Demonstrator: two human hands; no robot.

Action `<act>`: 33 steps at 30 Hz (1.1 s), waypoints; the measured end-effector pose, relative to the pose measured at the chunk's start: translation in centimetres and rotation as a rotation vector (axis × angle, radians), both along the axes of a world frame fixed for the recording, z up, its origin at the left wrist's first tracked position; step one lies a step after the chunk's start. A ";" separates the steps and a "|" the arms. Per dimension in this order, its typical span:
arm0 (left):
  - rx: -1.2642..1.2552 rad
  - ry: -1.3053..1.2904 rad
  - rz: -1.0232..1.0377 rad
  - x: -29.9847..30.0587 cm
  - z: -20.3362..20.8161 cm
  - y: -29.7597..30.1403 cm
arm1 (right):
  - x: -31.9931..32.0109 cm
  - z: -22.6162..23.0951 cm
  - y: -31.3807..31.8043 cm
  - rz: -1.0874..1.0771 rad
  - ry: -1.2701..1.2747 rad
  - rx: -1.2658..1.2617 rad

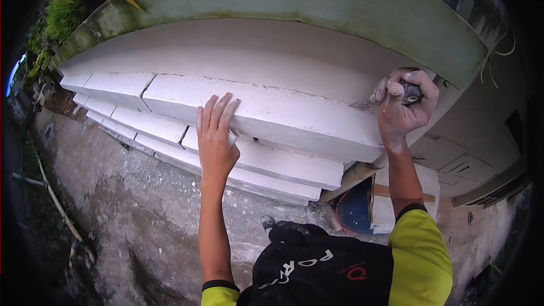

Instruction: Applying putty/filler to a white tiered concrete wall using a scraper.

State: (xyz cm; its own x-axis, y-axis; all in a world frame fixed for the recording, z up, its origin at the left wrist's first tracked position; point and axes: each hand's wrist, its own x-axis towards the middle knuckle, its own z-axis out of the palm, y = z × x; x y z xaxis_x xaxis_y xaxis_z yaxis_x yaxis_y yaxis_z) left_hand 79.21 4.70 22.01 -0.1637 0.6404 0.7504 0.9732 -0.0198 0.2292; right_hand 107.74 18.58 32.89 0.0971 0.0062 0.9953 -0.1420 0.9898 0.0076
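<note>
My right hand [406, 107], dusted with white, is closed around the dark rounded handle [412, 93] of a tool at the right end of the white wall. The tool's blade cannot be made out. It is near the joint where the wall meets the white stepped moulding [266, 107]. My left hand [216, 130] reaches over the front edge of the top step, fingers lying on its white face. Between its thumb and fingers shows a small whitish curved piece [233, 136], mostly hidden by the hand.
A green mossy ledge [294, 3] overhangs the wall. Beneath the moulding lies a stained concrete floor [153, 215]. Below its right end are a pipe [358, 177], a blue container [354, 211] and a pale board [407, 198]. Plants [63, 20] grow at far left.
</note>
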 end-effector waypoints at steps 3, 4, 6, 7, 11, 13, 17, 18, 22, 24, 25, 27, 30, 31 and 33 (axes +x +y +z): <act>0.097 -0.054 0.013 0.9 -2.7 -1.5 | 0.7 0.2 -0.1 -0.364 -0.258 -0.078; 0.152 -0.100 0.032 1.5 -4.2 -2.6 | 0.7 0.3 -0.4 -0.346 -0.256 -0.077; 0.211 -0.266 0.034 3.7 -9.2 -4.0 | 1.0 0.8 0.4 0.005 -0.165 0.058; 0.170 -0.296 0.091 4.7 -11.6 -5.8 | 0.7 0.9 0.9 -0.014 -0.117 0.163; 0.050 -0.486 0.105 10.9 -17.7 -10.4 | -0.8 -0.2 2.0 -0.219 -0.199 0.219; 0.000 -0.521 0.093 13.1 -18.7 -12.0 | -1.3 0.9 0.9 -0.218 -0.183 0.283; -0.070 -0.529 0.091 15.5 -19.6 -13.5 | -2.4 0.7 0.8 -0.219 -0.108 0.224; -0.084 -0.527 0.091 15.8 -19.4 -13.8 | -2.7 0.5 1.0 -0.243 -0.125 0.100; -0.086 -0.561 0.121 17.0 -18.4 -14.9 | -3.1 0.8 0.7 -0.286 -0.115 0.116; -0.075 -0.551 0.125 17.2 -18.5 -15.4 | -3.4 1.7 0.2 -0.300 -0.114 0.273; -0.072 -0.551 0.134 17.5 -18.4 -15.6 | -3.4 2.1 -0.1 -0.250 -0.095 0.289; -0.064 -0.591 0.117 18.3 -18.4 -16.0 | -3.5 2.0 0.2 -0.129 -0.050 0.292; -0.068 -0.593 0.130 18.7 -18.3 -15.9 | -4.5 1.6 0.6 -0.231 -0.174 0.157; -0.072 -0.564 0.128 19.0 -18.6 -16.1 | -4.0 1.9 -0.1 -0.245 -0.173 0.094; -0.067 -0.567 0.129 19.4 -18.9 -16.3 | -3.3 1.9 0.5 -0.182 -0.108 0.160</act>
State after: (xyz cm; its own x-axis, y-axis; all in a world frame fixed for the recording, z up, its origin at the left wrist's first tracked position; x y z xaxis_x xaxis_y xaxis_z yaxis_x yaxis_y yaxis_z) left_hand 98.64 -11.62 3.13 -0.6076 0.6319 0.4811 0.6917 0.1234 0.7115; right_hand 104.40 19.12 34.75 -0.0249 -0.1600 0.9868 0.0297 0.9866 0.1607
